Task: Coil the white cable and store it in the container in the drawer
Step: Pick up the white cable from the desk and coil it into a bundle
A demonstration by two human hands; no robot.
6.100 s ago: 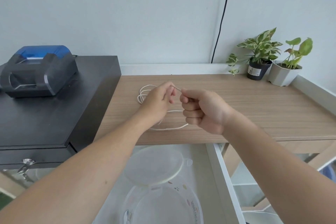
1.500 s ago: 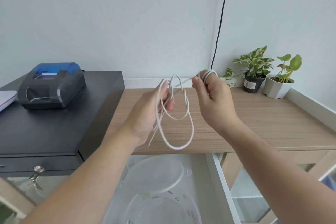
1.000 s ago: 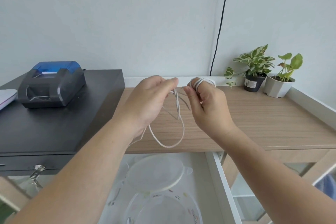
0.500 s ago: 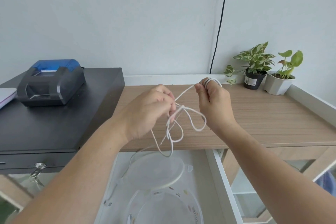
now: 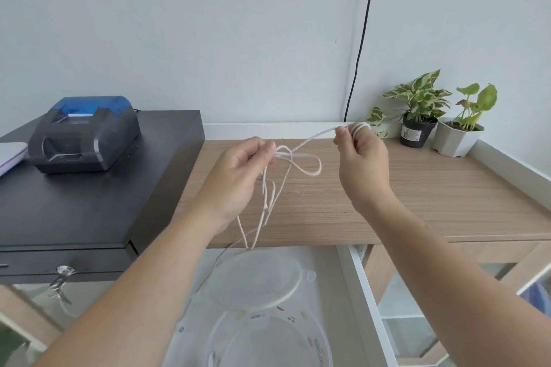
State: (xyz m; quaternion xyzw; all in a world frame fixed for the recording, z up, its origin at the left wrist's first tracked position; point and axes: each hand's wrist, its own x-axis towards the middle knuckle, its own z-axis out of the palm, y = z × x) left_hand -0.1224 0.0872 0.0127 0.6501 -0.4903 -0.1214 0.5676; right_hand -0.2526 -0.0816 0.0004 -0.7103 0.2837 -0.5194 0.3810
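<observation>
The thin white cable [image 5: 310, 171] hangs in the air between both hands above the wooden counter. My right hand [image 5: 362, 164] has several turns wound around its raised fingers and pinches the strand with the thumb. My left hand [image 5: 238, 176] pinches a tangle of loops, and loose strands dangle from it down toward the open drawer [image 5: 362, 286]. In the drawer stands a clear round container [image 5: 320, 340] with its translucent lid [image 5: 256, 277] lying just behind it.
A black cash box [image 5: 98, 202] with a blue-topped receipt printer [image 5: 86, 134] stands at the left. Two potted plants [image 5: 420, 119] sit at the counter's back right, and a black wire [image 5: 362, 33] runs down the wall.
My hands have moved apart, pulling the strand between them straighter. The dangling loops under my left hand have become smaller and the free end hangs lower toward the drawer.
</observation>
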